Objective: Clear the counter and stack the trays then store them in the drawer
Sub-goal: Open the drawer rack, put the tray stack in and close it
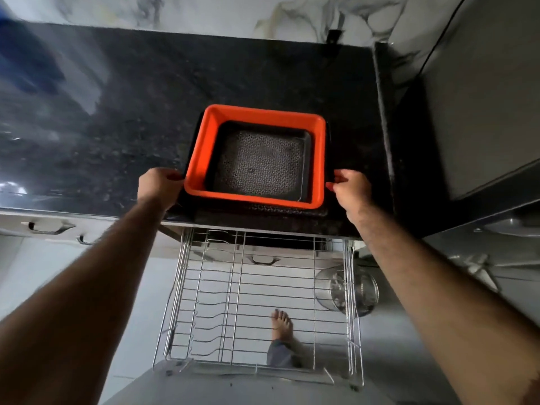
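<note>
A stack of trays rests on the black counter near its front edge. An orange tray holds a smaller dark perforated tray inside it, and both sit on a larger dark tray whose rim shows beneath. My left hand grips the stack's left side. My right hand is at the right side, fingers curled against the edge. Below the counter, the wire drawer stands pulled out.
A steel container sits at the drawer's right side. A dark wall panel bounds the counter on the right. Cabinet handles show at the left below the counter. My bare foot is on the floor under the drawer.
</note>
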The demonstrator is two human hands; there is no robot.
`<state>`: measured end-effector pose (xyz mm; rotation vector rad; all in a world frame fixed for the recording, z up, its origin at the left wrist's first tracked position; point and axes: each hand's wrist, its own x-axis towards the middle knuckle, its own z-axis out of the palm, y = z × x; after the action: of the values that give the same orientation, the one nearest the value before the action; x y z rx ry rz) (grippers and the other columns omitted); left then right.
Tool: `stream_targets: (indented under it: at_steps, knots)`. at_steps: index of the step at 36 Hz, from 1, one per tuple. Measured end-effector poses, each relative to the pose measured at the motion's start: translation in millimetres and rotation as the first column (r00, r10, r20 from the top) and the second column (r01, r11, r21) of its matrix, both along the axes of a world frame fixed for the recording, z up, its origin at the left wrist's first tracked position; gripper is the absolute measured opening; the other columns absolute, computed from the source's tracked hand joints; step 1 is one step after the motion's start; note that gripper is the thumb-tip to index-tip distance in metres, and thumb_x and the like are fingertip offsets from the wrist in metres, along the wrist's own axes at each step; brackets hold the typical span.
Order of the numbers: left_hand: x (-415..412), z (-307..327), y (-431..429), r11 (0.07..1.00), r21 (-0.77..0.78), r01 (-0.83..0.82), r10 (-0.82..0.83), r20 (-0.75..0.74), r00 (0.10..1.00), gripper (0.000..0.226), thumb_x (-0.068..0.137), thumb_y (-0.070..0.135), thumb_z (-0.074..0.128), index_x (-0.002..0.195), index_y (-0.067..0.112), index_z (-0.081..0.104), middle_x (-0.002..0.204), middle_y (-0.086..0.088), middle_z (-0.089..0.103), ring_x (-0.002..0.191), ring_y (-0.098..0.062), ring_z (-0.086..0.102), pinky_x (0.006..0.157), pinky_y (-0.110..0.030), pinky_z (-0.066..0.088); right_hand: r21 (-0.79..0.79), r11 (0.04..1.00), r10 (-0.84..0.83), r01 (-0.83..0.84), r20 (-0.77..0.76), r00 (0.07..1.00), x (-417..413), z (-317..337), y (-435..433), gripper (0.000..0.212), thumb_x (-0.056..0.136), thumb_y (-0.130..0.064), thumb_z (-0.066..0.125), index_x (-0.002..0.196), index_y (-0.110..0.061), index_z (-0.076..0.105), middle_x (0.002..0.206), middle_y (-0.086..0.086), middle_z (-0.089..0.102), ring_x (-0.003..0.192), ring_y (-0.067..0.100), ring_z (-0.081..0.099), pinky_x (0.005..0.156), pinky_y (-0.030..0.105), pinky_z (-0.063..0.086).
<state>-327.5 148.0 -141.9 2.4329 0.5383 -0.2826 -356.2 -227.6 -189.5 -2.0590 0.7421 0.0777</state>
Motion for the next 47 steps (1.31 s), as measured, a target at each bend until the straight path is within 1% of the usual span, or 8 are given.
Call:
stream_targets:
  at_steps: [4, 10, 16, 21, 26, 32, 40, 47]
  knots:
    - [-11.4, 13.0, -5.0, 1.000, -0.022, -0.021, 0.022, 0.019, 1.000, 0.035, 0.068, 0.033, 0.074, 0.102, 0.025, 0.077, 0.087, -0.012, 0.077, 0.084, -0.026, 0.073, 0.082, -0.040, 0.060, 0.091, 0.990, -0.104, 0.104, -0.003, 0.995, -11.3, 8.4, -1.5, 0.041, 0.087, 0.005, 0.062, 0.124, -0.010, 0.067, 0.094, -0.007, 0.067, 0.079, 0.003, 0.064, 0.089, 0.029, 0.057]
    - [-72.1, 25.2, 1.7, 0.993, -0.118, -0.028, 0.033, 0.040, 0.999, 0.035, 0.063, 0.032, 0.078, 0.097, 0.025, 0.078, 0.087, -0.010, 0.078, 0.082, -0.023, 0.074, 0.077, -0.043, 0.061, 0.168, 0.974, -0.158, 0.149, 0.044, 0.986, -80.3, 43.3, -7.0, 0.045, 0.085, 0.009, 0.061, 0.126, -0.009, 0.066, 0.104, -0.003, 0.065, 0.105, 0.017, 0.065, 0.097, 0.033, 0.054]
    - [-174.8, 32.8, 19.8, 0.964, -0.264, -0.020, 0.025, 0.015, 1.000, 0.033, 0.066, 0.024, 0.076, 0.087, 0.049, 0.074, 0.077, -0.005, 0.077, 0.069, -0.026, 0.075, 0.063, -0.053, 0.062, 0.193, 0.971, -0.148, 0.138, 0.041, 0.988, -195.8, 56.3, -3.6, 0.038, 0.081, 0.005, 0.071, 0.114, -0.013, 0.072, 0.090, -0.008, 0.072, 0.084, 0.009, 0.066, 0.089, 0.035, 0.055]
    - [-255.9, 41.1, 25.3, 0.968, -0.252, -0.019, 0.011, -0.032, 0.999, 0.018, 0.077, 0.009, 0.074, 0.082, 0.026, 0.077, 0.077, -0.005, 0.075, 0.062, -0.028, 0.072, 0.060, -0.049, 0.063, 0.145, 0.982, -0.121, 0.124, -0.031, 0.992, -286.6, 63.4, 7.2, 0.038, 0.080, 0.002, 0.075, 0.113, -0.015, 0.072, 0.096, -0.002, 0.076, 0.087, 0.013, 0.070, 0.087, 0.031, 0.056]
    - [-307.5, 18.3, 40.1, 0.985, -0.171, -0.012, -0.005, -0.096, 0.995, 0.023, 0.061, 0.036, 0.063, 0.080, 0.035, 0.077, 0.072, 0.009, 0.075, 0.062, -0.017, 0.073, 0.065, -0.041, 0.062, 0.096, 0.991, -0.079, 0.091, -0.122, 0.989, -341.6, 44.8, 15.9, 0.036, 0.075, -0.010, 0.083, 0.108, -0.021, 0.075, 0.090, -0.013, 0.076, 0.090, 0.012, 0.072, 0.091, 0.038, 0.058]
    - [-318.3, -38.9, 51.6, 0.992, -0.115, -0.049, 0.027, -0.189, 0.982, 0.019, 0.057, 0.043, 0.064, 0.074, 0.047, 0.073, 0.070, 0.013, 0.074, 0.065, -0.018, 0.072, 0.063, -0.040, 0.062, 0.014, 1.000, -0.013, 0.017, -0.228, 0.974, -344.1, 2.9, 19.6, 0.039, 0.071, -0.013, 0.085, 0.108, -0.021, 0.076, 0.096, -0.007, 0.078, 0.092, 0.013, 0.072, 0.087, 0.034, 0.058]
    - [-271.9, -79.8, 6.8, 0.996, 0.081, 0.041, -0.014, -0.318, 0.948, 0.009, 0.072, 0.023, 0.071, 0.065, 0.019, 0.072, 0.059, 0.000, 0.067, 0.065, -0.029, 0.064, 0.058, -0.029, 0.046, -0.146, 0.980, 0.064, -0.137, -0.423, 0.904, -294.5, -50.5, 8.7, 0.033, 0.070, -0.011, 0.082, 0.102, -0.018, 0.076, 0.094, -0.003, 0.079, 0.083, 0.013, 0.070, 0.059, 0.012, 0.040]
    - [-243.5, -130.1, -19.3, 0.974, 0.172, 0.146, -0.052, -0.456, 0.888, 0.015, 0.075, 0.024, 0.061, 0.073, 0.012, 0.070, 0.067, -0.009, 0.064, 0.064, -0.029, 0.054, 0.062, -0.030, 0.045, -0.119, 0.992, -0.029, -0.037, -0.507, 0.861, -255.3, -94.6, 0.1, 0.037, 0.096, -0.039, 0.059, 0.087, -0.007, 0.076, 0.073, 0.007, 0.071, 0.070, 0.024, 0.065, 0.067, 0.027, 0.046]
